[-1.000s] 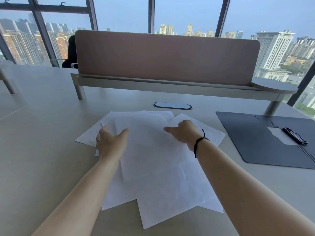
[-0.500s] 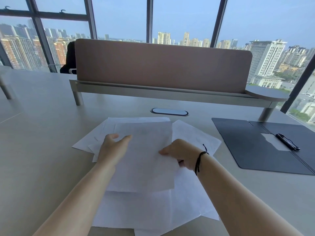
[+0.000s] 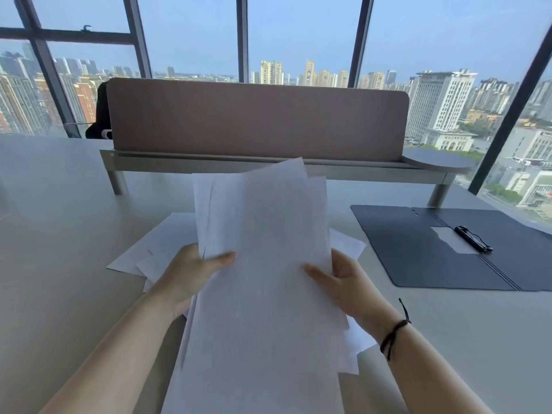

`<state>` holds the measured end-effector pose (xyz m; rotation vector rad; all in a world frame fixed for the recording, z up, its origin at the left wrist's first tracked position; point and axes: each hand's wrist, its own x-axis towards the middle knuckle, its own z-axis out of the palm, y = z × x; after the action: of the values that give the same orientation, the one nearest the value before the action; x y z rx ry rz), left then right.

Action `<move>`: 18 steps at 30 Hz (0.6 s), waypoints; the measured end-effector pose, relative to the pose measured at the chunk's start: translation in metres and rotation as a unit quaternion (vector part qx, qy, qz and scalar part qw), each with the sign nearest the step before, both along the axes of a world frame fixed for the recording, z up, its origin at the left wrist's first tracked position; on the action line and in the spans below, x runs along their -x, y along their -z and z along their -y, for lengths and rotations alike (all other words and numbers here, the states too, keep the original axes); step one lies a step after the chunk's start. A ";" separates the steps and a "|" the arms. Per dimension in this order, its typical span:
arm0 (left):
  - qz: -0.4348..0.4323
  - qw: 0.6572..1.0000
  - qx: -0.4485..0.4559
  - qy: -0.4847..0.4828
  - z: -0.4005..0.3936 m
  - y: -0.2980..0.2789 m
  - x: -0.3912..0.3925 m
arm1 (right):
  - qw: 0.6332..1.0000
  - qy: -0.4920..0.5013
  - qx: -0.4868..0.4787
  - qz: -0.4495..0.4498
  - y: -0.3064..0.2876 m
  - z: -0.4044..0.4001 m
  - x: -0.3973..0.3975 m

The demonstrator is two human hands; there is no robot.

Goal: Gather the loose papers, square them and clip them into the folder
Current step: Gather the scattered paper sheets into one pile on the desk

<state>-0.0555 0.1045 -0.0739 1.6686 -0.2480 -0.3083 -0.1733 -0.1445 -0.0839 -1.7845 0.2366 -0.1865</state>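
A loose stack of white papers (image 3: 263, 240) is tilted up off the desk, its edges uneven. My left hand (image 3: 191, 273) grips its left edge, thumb on the front sheet. My right hand (image 3: 340, 276) grips its right edge, thumb on top too. More white sheets (image 3: 149, 255) lie flat on the desk under and left of the raised stack. The dark folder (image 3: 418, 252) lies open on the desk to the right, with a black clip (image 3: 473, 239) beside a white label near its spine.
A brown desk divider (image 3: 257, 121) on a metal rail stands across the back of the grey desk (image 3: 59, 234). A black chair (image 3: 100, 115) shows behind its left end. Tall windows fill the background.
Both hands moved from pressing on the spread sheets to gripping a bunch at its sides and lifting it upright off the desk. The view has tilted up.
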 end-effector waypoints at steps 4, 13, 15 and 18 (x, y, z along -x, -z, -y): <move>-0.028 0.999 -0.004 -0.041 -0.007 -0.005 -0.016 | 0.937 0.133 0.314 -0.082 -0.003 0.010 0.010; -0.022 0.963 -0.245 0.110 0.023 -0.019 -0.076 | 0.859 0.031 0.464 -0.215 0.024 0.001 0.018; 0.007 0.939 -0.315 0.137 0.033 -0.012 -0.082 | 0.865 0.034 0.467 -0.180 0.026 0.013 0.000; 0.043 0.923 -0.345 0.166 0.045 -0.004 -0.079 | 0.868 0.027 0.474 -0.147 0.030 0.030 -0.022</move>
<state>0.0240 0.0598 -0.0696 2.3434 -0.5356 -0.6306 -0.1518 -0.1746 -0.1136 -2.7978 0.4663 -0.0633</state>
